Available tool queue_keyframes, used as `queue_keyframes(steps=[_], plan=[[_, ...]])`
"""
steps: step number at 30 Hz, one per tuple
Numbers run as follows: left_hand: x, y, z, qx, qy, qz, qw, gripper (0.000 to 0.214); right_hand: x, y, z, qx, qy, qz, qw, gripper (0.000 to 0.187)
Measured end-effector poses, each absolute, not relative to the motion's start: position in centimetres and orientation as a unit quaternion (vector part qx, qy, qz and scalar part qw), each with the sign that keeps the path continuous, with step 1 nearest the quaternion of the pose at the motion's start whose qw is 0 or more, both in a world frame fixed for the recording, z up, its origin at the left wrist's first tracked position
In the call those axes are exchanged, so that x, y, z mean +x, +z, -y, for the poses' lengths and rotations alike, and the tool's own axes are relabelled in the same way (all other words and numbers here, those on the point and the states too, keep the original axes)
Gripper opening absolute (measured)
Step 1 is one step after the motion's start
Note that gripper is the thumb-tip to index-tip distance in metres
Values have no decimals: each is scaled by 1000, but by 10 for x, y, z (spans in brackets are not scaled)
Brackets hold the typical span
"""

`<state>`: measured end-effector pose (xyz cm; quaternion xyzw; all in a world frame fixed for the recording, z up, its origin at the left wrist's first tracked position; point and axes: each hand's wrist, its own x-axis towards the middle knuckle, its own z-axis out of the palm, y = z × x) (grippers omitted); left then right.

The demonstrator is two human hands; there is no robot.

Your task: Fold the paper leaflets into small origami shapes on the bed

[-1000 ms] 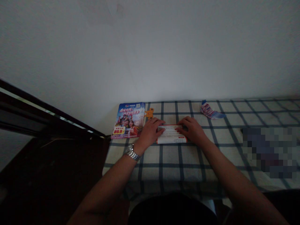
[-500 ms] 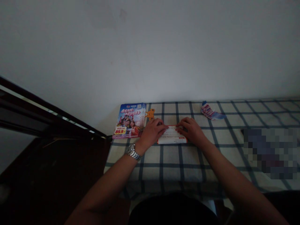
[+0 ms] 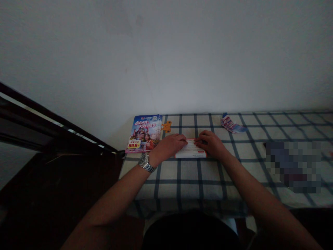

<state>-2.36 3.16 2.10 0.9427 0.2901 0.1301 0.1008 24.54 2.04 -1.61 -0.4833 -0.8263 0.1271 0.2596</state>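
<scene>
A white printed flyer (image 3: pixel 191 152) with red edging lies on the checked tablecloth (image 3: pixel 189 173) in front of me, its far edge folded or curled over. My left hand (image 3: pixel 170 146), a metal watch on its wrist, has its fingers closed at the flyer's far left edge. At the far right edge my right hand (image 3: pixel 212 145) pinches the paper between thumb and fingers. Left of my left hand sits a stack of colourful flyers (image 3: pixel 143 135), the top one marked 89.9. The fingers partly hide the flyer's upper corners.
A crumpled or pleated piece of printed paper (image 3: pixel 230 124) rests toward the back, right of my hands. Farther right is a pixelated dark object (image 3: pixel 291 166). A plain wall (image 3: pixel 182 62) rises behind the table. Dark rails (image 3: pixel 52 118) stand at the left.
My left hand has turned flatter over the flyer's left edge. The flyer's near edge shows slightly farther from me, and my right hand stays nearly in place.
</scene>
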Motion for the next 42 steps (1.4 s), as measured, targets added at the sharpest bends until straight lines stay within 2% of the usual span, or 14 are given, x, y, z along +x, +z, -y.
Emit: queue_keyframes(steps=[7, 11, 19, 23, 27, 42], plan=[[-20, 40, -8, 939, 107, -314, 87, 42, 248, -19, -22, -479, 127, 827, 265, 11], [-15, 33, 13, 926, 126, -349, 62, 43, 249, -21, -23, -473, 122, 832, 263, 14], [-13, 16, 25, 904, 169, -384, 79, 42, 255, -4, -21, -437, 146, 854, 241, 24], [-13, 15, 27, 900, 176, -389, 87, 42, 246, 7, -2, -461, 114, 839, 266, 30], [-12, 10, 29, 897, 177, -395, 88, 43, 229, 6, 24, -467, 107, 844, 241, 35], [-8, 8, 32, 888, 188, -409, 91, 42, 213, 1, 39, -523, 126, 810, 233, 29]])
